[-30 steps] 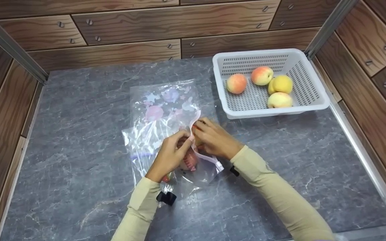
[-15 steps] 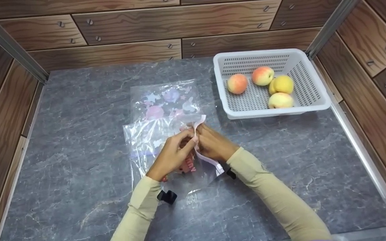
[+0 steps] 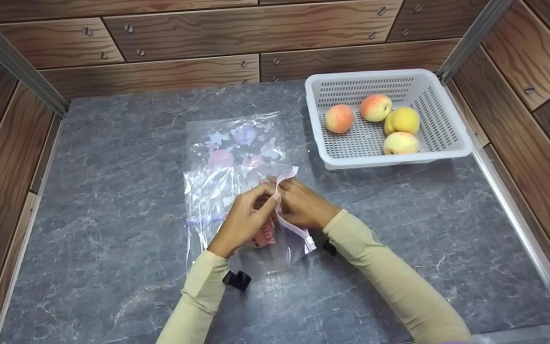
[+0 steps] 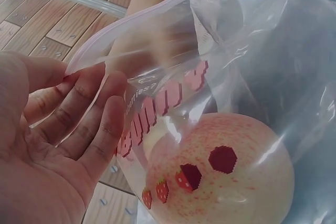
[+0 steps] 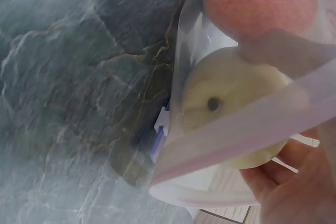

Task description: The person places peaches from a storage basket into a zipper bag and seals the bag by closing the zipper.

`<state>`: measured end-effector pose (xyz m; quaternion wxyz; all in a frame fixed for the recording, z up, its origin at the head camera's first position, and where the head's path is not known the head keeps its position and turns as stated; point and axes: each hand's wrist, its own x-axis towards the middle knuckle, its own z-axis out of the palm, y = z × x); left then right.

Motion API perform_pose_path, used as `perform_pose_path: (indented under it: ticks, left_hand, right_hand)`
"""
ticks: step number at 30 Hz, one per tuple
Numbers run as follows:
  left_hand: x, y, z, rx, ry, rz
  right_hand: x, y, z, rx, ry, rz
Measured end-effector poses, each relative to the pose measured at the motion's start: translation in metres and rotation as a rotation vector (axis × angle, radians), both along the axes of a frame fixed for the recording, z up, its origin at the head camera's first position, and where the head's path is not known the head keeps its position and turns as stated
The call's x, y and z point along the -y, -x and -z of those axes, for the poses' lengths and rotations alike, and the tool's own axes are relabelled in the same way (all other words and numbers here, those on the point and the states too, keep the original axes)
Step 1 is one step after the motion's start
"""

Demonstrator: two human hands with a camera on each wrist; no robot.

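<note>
My left hand point(image 3: 244, 217) pinches the pink zip edge of a clear zip bag point(image 4: 157, 3) between thumb and fingers. Printed strawberries and pink letters decorate the bag. My right hand point(image 3: 308, 203) reaches into its mouth, with fingers and thumb round a pale yellow peach point(image 5: 226, 87), seen partly through the plastic. Deeper inside lies a reddish peach point(image 5: 262, 3). In the left wrist view a red-flecked peach point(image 4: 226, 182) shows behind the print. From the head camera, the hands mostly hide the fruit.
A second clear bag point(image 3: 237, 138) with pastel shapes lies flat beneath and behind. At the back right, a white perforated basket point(image 3: 325, 155) holds several peaches point(image 3: 338, 118). Wood-patterned walls point(image 3: 184, 38) border the grey marbled table point(image 3: 112, 200).
My right hand has moved slightly left and deeper into the bag's mouth; its peach, partly showing before, is now hidden from the head camera. My left hand keeps its pinch on the edge.
</note>
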<state>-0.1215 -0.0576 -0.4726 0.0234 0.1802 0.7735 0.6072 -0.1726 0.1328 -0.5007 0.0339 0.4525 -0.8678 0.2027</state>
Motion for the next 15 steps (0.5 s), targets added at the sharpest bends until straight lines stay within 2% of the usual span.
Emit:
perform_pose_path:
  ticks: [5, 9, 13, 15]
  left_hand:
    - [0.002, -0.001, 0.000, 0.028, -0.012, -0.012]
    - [0.002, 0.000, 0.001, 0.050, -0.035, -0.025]
    - [0.002, -0.001, 0.001, 0.064, -0.059, -0.037]
    - [0.002, -0.001, 0.001, 0.074, -0.064, -0.036]
  right_hand:
    - [0.000, -0.001, -0.001, 0.055, -0.007, 0.015]
    - [-0.001, -0.001, -0.003, 0.019, 0.029, -0.014]
    - [-0.003, -0.003, -0.012, 0.024, 0.038, -0.054]
    - [-0.006, -0.004, -0.022, 0.085, 0.027, -0.061]
